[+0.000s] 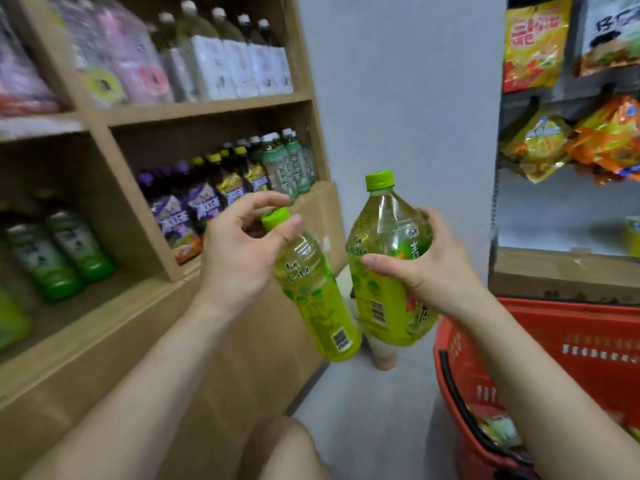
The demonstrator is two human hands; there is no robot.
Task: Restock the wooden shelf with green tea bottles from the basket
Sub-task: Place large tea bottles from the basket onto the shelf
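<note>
My left hand [239,251] holds a green tea bottle [318,299] by its neck, just under the green cap, and the bottle tilts with its base toward me. My right hand [426,261] grips a second green tea bottle [384,258] round its body, nearly upright. Both bottles hang in the air side by side, in front of the wooden shelf [145,292]. The red basket [540,341] stands low on the right, under my right forearm, with green packaging showing inside it.
The shelf's lower left bay holds two green-based bottles [55,251]. The bay beside it holds purple, yellow-capped and pale green bottles [225,188]. White-labelled bottles [225,60] stand above. Snack bags [588,140] hang on a rack at right, over a cardboard box [561,271].
</note>
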